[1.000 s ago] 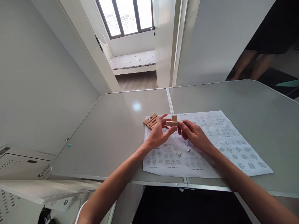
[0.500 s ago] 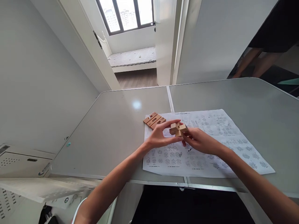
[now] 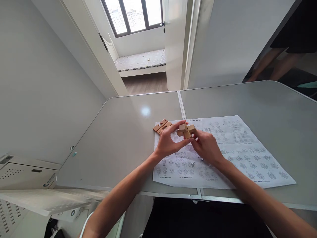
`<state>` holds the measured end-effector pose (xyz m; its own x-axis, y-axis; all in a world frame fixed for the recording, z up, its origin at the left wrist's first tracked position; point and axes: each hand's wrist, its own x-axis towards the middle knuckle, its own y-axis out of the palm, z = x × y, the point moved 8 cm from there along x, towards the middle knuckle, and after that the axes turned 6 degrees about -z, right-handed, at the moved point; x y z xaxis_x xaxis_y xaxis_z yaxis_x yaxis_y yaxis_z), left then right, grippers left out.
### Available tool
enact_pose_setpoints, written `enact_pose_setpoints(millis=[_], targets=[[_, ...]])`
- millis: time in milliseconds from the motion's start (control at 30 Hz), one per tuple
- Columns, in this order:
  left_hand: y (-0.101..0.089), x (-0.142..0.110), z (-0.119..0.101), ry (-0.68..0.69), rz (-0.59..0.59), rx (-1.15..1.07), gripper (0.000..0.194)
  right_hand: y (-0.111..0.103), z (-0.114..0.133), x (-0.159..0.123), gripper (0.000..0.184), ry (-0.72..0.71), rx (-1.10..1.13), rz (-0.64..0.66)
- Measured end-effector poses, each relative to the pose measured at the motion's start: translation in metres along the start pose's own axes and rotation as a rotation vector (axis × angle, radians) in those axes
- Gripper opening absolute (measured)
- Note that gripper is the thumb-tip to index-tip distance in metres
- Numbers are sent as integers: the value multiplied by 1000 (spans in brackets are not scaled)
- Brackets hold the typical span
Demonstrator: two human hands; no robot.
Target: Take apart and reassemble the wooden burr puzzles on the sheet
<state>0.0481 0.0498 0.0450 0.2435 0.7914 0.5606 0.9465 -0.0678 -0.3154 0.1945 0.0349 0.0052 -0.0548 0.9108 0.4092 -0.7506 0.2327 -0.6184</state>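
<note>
A wooden burr puzzle [image 3: 186,131] of interlocking light blocks is held up over the printed sheet [image 3: 237,138]. My left hand [image 3: 168,141] grips it from the left, thumb below and fingers above. From the right, my right hand [image 3: 206,145] pinches its lower right side; some of those fingertips are hidden. Just beyond my left hand lies a flat wooden piece with slots and grooves [image 3: 162,126], partly covered by that hand and resting over the sheet's upper left corner.
The grey table [image 3: 119,142] has a metal seam [image 3: 181,105] across it. Beyond stand an open door [image 3: 175,46] and a bed [image 3: 141,59]. At the upper right, a person's legs [image 3: 279,64] show. A white perforated cabinet [image 3: 24,175] stands at the left.
Both hands have shifted slightly up and left with the burr puzzle, which is turned a little. My left hand now covers more of the slotted wooden piece.
</note>
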Motion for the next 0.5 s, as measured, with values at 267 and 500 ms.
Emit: enact_pose_setpoints(millis=[267,500], targets=[[0,1,20,-204,76,-235,64,20,11,5,35,94,556,417],[20,-7,16,-352,383,-453,63,10,21,-9,44,103,851,870]])
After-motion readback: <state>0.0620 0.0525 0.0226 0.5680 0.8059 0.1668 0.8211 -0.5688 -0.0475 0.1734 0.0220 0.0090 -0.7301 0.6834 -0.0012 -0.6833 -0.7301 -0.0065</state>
